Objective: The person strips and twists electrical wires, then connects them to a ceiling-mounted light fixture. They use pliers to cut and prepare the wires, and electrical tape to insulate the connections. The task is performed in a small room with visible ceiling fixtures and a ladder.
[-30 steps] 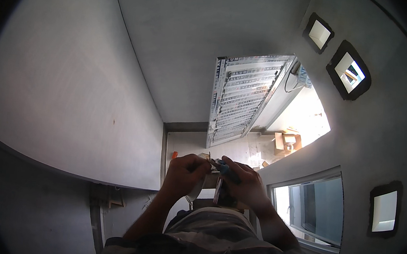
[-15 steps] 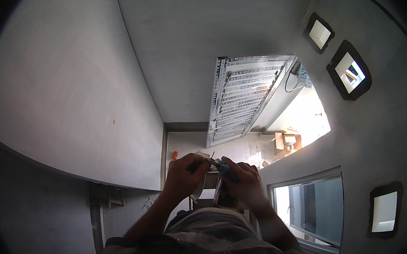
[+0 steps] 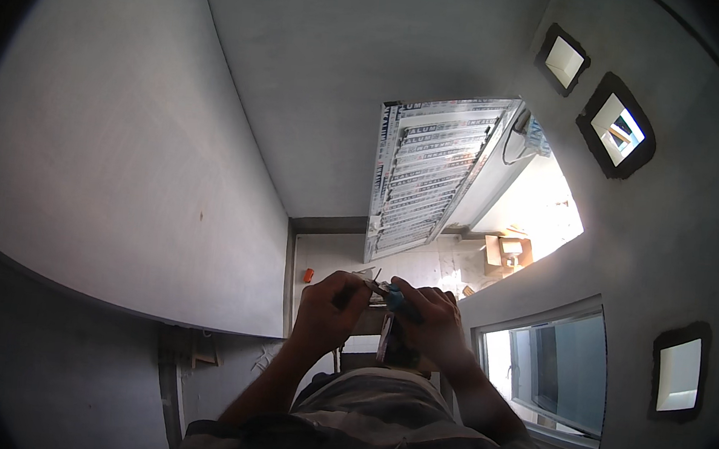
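My left hand is closed in a pinch at chest height, its fingertips on a thin, wire-like piece whose end sticks up. My right hand is wrapped round a blue-handled hand tool, which looks like pliers. The tool's metal end meets the thin piece between my two hands. Its jaws are too small and dark to make out. Below the hands a dark, flat-sided object stands close to my striped shirt; I cannot tell what it is.
A door covered in printed film stands ajar ahead, with an open cardboard box in the bright doorway. An orange object lies on the floor. A window and small square wall openings are at right. A pale curved wall rises at left.
The white strip that hung beneath my left hand no longer shows there. Both hands stay in nearly the same place, still closed on the thin piece and the tool.
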The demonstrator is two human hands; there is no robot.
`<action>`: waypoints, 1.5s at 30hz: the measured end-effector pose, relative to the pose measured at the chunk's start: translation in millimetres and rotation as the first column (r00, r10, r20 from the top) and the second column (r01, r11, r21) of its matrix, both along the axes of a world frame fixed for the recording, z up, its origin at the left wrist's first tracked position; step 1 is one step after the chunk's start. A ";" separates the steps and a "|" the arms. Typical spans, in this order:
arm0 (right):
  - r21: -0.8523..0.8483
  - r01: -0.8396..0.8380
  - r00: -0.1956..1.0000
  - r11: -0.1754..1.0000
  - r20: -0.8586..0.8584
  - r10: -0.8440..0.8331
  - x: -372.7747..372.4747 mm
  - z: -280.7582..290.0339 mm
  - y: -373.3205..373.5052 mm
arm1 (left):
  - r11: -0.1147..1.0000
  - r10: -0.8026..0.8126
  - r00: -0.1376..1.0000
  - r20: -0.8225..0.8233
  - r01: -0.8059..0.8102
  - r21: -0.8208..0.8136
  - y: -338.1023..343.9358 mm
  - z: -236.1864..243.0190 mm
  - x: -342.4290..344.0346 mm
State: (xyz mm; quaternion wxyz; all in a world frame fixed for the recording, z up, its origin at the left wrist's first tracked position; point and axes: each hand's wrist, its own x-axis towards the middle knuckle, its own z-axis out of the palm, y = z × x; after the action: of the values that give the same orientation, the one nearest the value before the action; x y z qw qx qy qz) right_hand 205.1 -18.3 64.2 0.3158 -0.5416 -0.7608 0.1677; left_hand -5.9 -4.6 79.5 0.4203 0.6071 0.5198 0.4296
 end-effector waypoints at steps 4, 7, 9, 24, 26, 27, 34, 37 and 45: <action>-0.082 0.015 0.999 0.996 0.051 -0.011 0.1 -0.1 -0.4 | 0.983 0.071 0.996 -0.054 -0.061 0.175 -1.3 -3.7 5.6; -0.100 0.031 0.998 0.995 0.058 -0.026 -1.3 2.5 -2.1 | 0.953 0.107 0.990 -0.092 -0.076 0.292 0.7 -11.6 6.6; -0.127 0.044 0.997 0.991 0.071 -0.035 -2.9 6.0 -2.3 | 0.941 0.115 0.987 -0.115 -0.071 0.332 1.2 -10.2 6.2; -0.130 -0.047 0.999 0.990 -0.021 0.045 3.1 23.0 -0.7 | 0.908 0.070 0.986 -0.155 0.002 0.420 2.8 -2.1 -1.2; -0.092 -0.045 0.999 0.995 -0.029 0.042 2.5 20.8 0.2 | 0.916 0.073 0.983 -0.167 0.000 0.401 2.2 -3.8 -1.6; -0.073 -0.043 0.999 0.996 -0.032 0.041 2.0 20.3 0.4 | 0.906 0.080 0.981 -0.176 0.002 0.424 3.1 -5.2 -2.1; -0.069 -0.027 0.995 0.997 -0.093 0.021 -1.9 18.4 -1.9 | 0.907 0.126 0.976 -0.179 -0.040 0.420 1.7 -11.0 -1.1; -0.060 -0.004 0.995 0.998 -0.104 -0.003 -4.5 16.8 -4.1 | 0.920 0.161 0.966 -0.202 -0.073 0.385 2.7 -7.2 -0.2; -0.041 0.140 0.927 0.989 -0.347 -0.145 -12.1 -9.5 1.0 | 0.950 0.197 0.964 -0.177 -0.144 0.276 6.2 -15.9 0.3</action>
State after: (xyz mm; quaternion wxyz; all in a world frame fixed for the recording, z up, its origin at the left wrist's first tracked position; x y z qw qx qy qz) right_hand 193.0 -17.4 54.6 0.4527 -0.5595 -0.6502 0.2435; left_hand -5.6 1.6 63.6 0.2430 0.6502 0.5493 0.4652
